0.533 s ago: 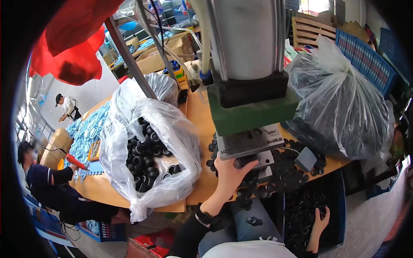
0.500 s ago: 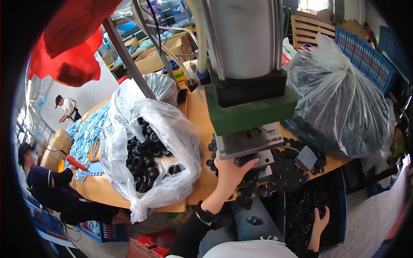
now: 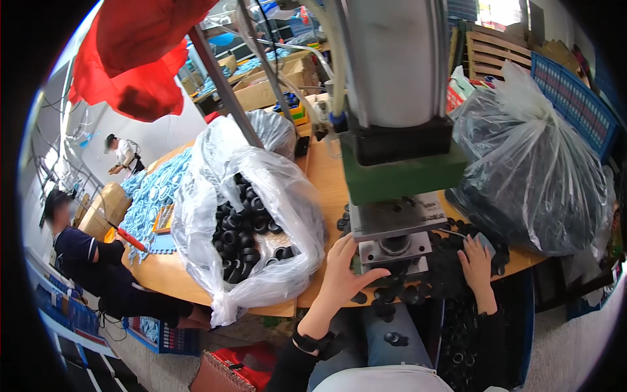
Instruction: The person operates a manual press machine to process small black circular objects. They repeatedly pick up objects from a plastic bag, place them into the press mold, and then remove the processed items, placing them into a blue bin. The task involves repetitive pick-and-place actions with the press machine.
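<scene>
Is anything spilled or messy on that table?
Yes. Small black parts lie loose on the table under the press, some at the edge by the left hand. One sits on the person's lap. The right hand rests on the pile.

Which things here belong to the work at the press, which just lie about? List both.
In use: left hand at the press; right hand on the loose black parts; open bag of black rings.

Lying about: tied grey bag, red cloth, cardboard boxes, blue crate.
</scene>
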`<state>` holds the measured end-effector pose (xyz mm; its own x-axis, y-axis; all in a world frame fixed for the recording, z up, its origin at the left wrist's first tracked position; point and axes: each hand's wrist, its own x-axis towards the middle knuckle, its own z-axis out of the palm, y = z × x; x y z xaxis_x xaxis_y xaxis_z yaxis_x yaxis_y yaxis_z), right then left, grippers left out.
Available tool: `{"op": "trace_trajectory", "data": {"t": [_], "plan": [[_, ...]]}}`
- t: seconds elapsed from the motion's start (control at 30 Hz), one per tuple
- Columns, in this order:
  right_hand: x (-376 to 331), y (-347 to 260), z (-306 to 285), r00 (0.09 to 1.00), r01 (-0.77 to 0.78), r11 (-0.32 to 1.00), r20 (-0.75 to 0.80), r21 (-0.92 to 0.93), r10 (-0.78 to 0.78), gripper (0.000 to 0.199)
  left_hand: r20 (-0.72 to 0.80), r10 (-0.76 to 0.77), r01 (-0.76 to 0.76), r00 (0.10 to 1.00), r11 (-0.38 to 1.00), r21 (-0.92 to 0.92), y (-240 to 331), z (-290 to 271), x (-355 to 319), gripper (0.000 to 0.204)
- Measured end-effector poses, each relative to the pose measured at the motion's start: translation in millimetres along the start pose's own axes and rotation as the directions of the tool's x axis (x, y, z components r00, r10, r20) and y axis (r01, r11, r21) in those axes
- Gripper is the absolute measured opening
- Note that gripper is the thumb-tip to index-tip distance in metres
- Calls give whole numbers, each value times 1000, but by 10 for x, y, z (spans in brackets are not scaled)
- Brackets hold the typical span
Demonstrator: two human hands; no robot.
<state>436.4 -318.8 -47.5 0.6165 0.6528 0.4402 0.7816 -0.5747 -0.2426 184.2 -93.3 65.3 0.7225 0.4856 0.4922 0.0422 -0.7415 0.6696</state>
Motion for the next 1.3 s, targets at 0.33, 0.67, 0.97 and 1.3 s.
{"op": "trace_trajectory", "data": {"t": [0.33, 0.67, 0.97, 1.3], "plan": [[-154, 68, -14, 996, -81, 944, 1, 321, 85, 52, -491, -234, 394, 839, 884, 251, -1612, -1096, -435, 31], [262, -1538, -192, 998, 60, 636, -69, 769, -11, 63, -152, -242, 282, 958, 712, 643, -2614, -990, 88, 43], [537, -1808, -194, 947, 156, 853, -320, 499, 14, 39, -105, -88, 121, 991, 922, 367, -2273, -925, 251, 49], [189, -1605, -277, 953, 16, 709, -225, 705, 201, 58, -420, -479, 401, 771, 877, -265, -2209, -901, 97, 32]]}}
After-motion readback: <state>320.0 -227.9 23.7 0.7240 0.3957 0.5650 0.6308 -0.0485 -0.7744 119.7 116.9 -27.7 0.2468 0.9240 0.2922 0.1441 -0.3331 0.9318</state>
